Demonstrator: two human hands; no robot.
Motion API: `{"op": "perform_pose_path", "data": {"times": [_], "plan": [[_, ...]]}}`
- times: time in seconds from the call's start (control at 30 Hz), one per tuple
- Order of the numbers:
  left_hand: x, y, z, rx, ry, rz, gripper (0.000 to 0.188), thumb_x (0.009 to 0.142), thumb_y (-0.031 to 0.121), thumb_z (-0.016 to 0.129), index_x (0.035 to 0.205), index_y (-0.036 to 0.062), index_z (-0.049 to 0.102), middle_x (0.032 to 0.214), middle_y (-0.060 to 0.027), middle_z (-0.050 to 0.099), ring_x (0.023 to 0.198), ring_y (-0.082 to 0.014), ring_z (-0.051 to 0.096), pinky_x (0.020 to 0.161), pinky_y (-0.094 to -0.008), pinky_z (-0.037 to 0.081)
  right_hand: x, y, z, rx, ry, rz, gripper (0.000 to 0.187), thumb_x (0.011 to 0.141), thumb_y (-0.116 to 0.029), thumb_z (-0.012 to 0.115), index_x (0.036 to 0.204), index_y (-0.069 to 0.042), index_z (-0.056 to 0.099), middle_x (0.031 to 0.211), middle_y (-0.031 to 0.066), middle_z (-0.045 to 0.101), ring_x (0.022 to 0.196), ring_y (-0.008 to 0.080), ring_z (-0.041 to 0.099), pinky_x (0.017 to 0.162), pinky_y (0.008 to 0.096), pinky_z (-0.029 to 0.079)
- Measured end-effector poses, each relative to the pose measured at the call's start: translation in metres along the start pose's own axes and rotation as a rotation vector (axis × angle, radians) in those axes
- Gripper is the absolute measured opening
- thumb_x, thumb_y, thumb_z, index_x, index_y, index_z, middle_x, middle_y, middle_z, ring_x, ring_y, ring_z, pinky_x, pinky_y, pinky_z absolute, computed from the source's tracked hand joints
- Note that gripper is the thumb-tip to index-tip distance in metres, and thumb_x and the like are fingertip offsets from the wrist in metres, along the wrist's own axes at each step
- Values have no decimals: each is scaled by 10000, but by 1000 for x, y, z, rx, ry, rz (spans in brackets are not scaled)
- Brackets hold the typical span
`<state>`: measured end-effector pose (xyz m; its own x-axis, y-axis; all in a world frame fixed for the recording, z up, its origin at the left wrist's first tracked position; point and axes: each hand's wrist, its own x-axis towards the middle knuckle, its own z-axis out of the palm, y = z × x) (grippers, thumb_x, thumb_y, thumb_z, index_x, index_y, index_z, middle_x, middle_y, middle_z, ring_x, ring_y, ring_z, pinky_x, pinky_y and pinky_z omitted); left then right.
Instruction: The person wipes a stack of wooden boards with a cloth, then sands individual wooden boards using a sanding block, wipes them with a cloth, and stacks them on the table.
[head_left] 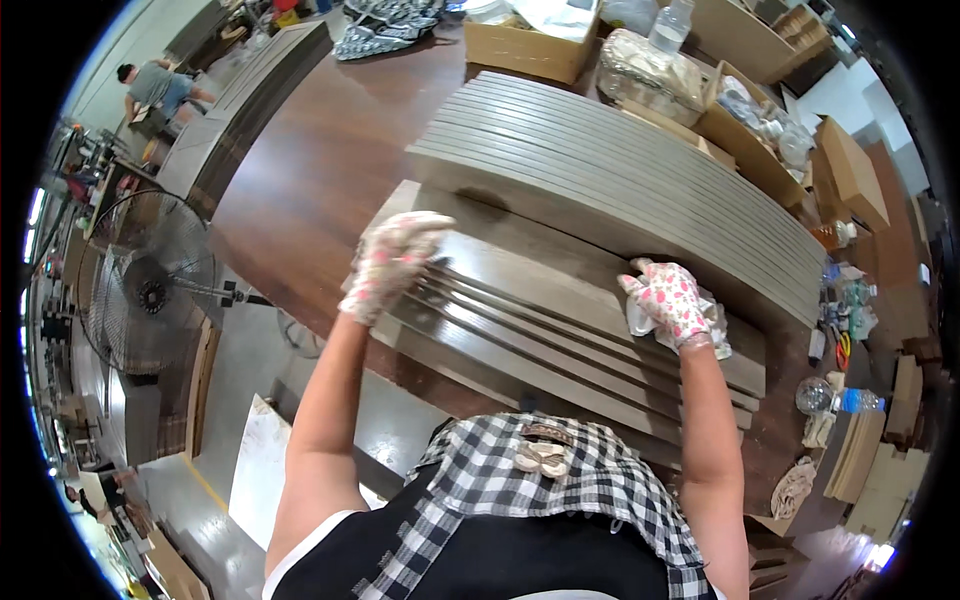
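Nearest the camera hung a black-and-white checked cloth over a black top, and both bare forearms rose from it toward the work.

The left hand, in a white glove with pink print, lay flat with its fingers spread on the left end of a low stack of grey-brown boards. It pressed down on the top board and gripped nothing. The right hand, gloved the same way, was loosely curled on a crumpled white rag and held it against the right part of the same stack. The boards lay lengthwise across the dark brown surface, stepped so that each long edge showed, directly in front of the person.

Just behind the hands stood a second, much larger batch of grey boards, set on edge and leaning in a fanned row that touched the rear of the low stack.

To the right, near the surface's edge, lay a clear plastic bottle on its side, and flat cardboard pieces beside it.

Farther back sat open cardboard boxes, a bundle wrapped in clear plastic and an upright water bottle.

Down on the left, on the floor, stood a large round fan. Far off at the upper left, another person bent over a long bench.
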<state>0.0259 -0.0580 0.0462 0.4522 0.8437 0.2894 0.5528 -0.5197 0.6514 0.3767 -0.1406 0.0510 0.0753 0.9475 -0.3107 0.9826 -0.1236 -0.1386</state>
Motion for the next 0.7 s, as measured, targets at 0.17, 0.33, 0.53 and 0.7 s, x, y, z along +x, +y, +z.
{"op": "perform_pose_path", "data": {"times": [0.17,0.33,0.53,0.7], "plan": [[49,58,111,180,-386,231,391,846,317,511,1172,102,519,1179,-141,516,1137,-299,436,980,-389,319,-5,28,48,24,361,-141,469,829,-460,447,1023,-63,603,993,151,609,929,286,577,802,374,457],[59,75,147,408,-569,222,460,852,413,415,1128,63,530,1152,-157,517,1072,-306,478,901,-410,380,-14,6,36,29,172,-90,373,812,-408,476,818,-77,649,869,126,611,848,273,596,727,390,476],[54,81,153,431,-566,236,425,840,397,444,1048,48,567,1055,-164,555,1000,-312,514,862,-413,401,-16,-1,28,76,8,-10,387,852,-383,446,1049,-76,576,1000,126,616,955,298,565,817,411,431],[40,100,148,327,-619,195,343,821,351,503,925,42,612,930,-167,595,915,-320,549,805,-406,428,-29,1,37,127,44,9,426,855,-429,420,963,-74,629,957,119,630,943,281,567,787,396,436]]}}
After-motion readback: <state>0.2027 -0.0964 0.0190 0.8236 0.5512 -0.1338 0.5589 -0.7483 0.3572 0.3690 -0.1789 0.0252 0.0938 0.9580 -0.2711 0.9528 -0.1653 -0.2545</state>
